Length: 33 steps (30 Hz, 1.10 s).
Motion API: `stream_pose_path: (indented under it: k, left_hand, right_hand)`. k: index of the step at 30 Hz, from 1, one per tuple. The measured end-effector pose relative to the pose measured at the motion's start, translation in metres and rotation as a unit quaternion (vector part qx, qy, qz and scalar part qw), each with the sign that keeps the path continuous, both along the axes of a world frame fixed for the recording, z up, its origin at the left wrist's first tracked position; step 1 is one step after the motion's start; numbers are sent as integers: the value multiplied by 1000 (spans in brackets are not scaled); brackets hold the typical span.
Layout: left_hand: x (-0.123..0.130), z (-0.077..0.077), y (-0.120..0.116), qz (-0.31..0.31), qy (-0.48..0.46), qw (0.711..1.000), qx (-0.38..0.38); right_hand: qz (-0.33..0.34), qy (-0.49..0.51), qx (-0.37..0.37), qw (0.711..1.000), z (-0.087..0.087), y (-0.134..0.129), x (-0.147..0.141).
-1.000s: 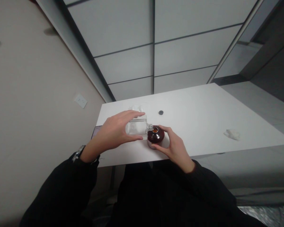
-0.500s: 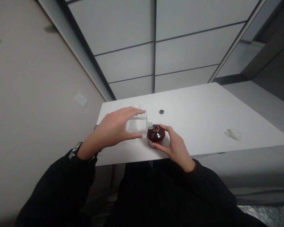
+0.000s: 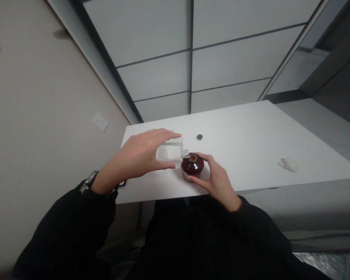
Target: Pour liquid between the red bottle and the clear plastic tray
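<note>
My left hand is closed around a clear glass bottle with clear liquid in it. The bottle lies tilted on its side, its narrow neck pointing right, over the round opening of a dark red-brown jar. My right hand grips that jar from the right, thumb in front and fingers behind, while it stands upright on the table. Whether the bottle's neck touches the jar's rim I cannot tell. Behind the jar a small dark round cap lies on the tabletop.
The white table reaches far to the right, where a crumpled whitish tissue lies. A dark-edged object shows partly under my left wrist. A wall with a socket stands left, and white panelled doors rise behind the table.
My left hand has moved slightly, with its forearm a little farther left. The bottle's neck is still over the jar's opening, and my right hand keeps its hold.
</note>
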<state>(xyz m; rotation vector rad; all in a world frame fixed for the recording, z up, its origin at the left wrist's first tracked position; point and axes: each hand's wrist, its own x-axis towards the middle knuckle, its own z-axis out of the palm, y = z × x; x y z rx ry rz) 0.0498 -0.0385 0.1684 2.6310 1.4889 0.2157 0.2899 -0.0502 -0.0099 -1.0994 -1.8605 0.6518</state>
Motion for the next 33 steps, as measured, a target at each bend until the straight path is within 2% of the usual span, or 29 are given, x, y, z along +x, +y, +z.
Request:
stream_pose_path:
  k: [25,33]
  left_hand:
    - [3,7,4,-13,37,999,4]
    - [9,13,4,-21,92,996,5]
  right_hand:
    - [0,6,0,1000,1,0,0]
    - [3,8,10,1000,1,-1,-1]
